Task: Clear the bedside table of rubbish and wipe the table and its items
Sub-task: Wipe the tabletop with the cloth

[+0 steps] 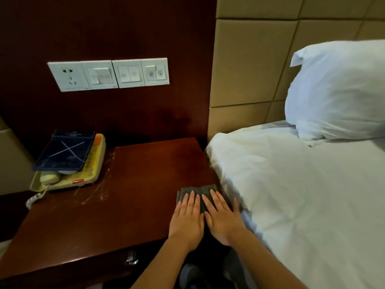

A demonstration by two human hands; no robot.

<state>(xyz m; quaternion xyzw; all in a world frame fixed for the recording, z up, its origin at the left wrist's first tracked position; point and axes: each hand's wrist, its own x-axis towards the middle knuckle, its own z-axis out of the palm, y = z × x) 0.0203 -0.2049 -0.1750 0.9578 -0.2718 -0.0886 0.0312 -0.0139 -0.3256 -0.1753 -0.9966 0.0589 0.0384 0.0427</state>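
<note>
grey cloth [196, 191] pressed flat, lettering unreadable

much of the cloth is covered by straight fingers: the left hand [186, 223] and right hand [224, 221] are laid flat on it, nothing grasped. it is set on the bedside table [135, 184], lower centre of the frame, just beside white bedding [291, 195]. at centre left, a cream telephone [91, 172] is half hidden by a dark blue folder [64, 152]. lettering on both is too blurred to be read.

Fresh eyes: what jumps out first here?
The left hand and right hand press flat on a grey cloth at the right edge of the bedside table, beside the white bed. At the table's far left sits a yellowed phone with a dark blue folder lying on it.
</note>
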